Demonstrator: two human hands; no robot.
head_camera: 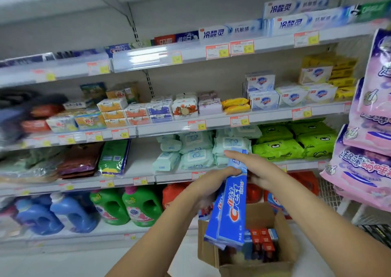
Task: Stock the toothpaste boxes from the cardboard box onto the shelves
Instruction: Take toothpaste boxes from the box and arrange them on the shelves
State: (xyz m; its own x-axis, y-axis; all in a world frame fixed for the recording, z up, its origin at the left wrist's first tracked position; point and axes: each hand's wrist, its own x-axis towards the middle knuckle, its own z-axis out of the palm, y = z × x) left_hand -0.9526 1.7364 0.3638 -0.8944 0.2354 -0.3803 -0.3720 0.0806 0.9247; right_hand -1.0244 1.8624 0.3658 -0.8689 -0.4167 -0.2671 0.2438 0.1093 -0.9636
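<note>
Both hands hold a bundle of blue Crest toothpaste boxes [231, 209] upright above the open cardboard box [281, 253] on the floor. My left hand [213, 178] grips the bundle from the left, fingers curled over its front. At the bundle's upper end, my right hand [251, 166] holds it from the right side, and its fingers stretch along the top. More red and blue toothpaste boxes [262, 244] stand inside the cardboard box. Toothpaste boxes [230, 31] lie in a row on the upper shelf [190, 56].
Soap packs [184, 107] fill the shelf below the toothpaste. Wet-wipe packs [196, 149] and green packs [296, 141] sit lower down. Detergent bottles [127, 207] stand on the bottom shelf. Pink packages [368, 128] hang at the right edge.
</note>
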